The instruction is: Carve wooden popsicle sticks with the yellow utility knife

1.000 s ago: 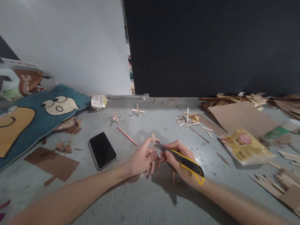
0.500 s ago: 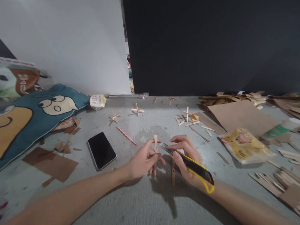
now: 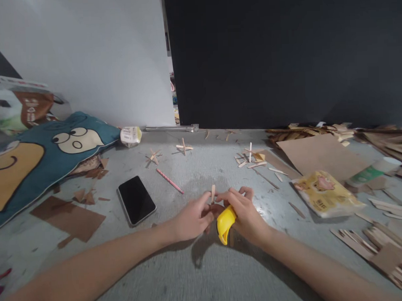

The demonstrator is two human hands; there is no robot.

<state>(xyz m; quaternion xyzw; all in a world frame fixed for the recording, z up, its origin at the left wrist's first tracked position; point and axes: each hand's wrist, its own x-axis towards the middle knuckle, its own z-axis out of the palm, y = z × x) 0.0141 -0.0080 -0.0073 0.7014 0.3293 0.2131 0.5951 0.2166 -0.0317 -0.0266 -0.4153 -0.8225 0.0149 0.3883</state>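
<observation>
Left of upper centre, two crossed-stick pieces point(image 3: 184, 147) are standing, seemingly finished; below centre, the left hand point(image 3: 191, 218) is pinching a small upright wooden stick point(image 3: 213, 193) between curled fingers, its shaping apparently incomplete; beside it, the right hand point(image 3: 246, 212) is gripping a yellow cutter point(image 3: 226, 220) closely, blade hidden; at lower right, loose sticks point(image 3: 387, 254) are lying seemingly unused.

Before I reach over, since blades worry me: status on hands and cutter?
Left hand: holding wooden stick. Right hand: gripping yellow cutter, blade not visible. Phone lying left of both hands.
</observation>
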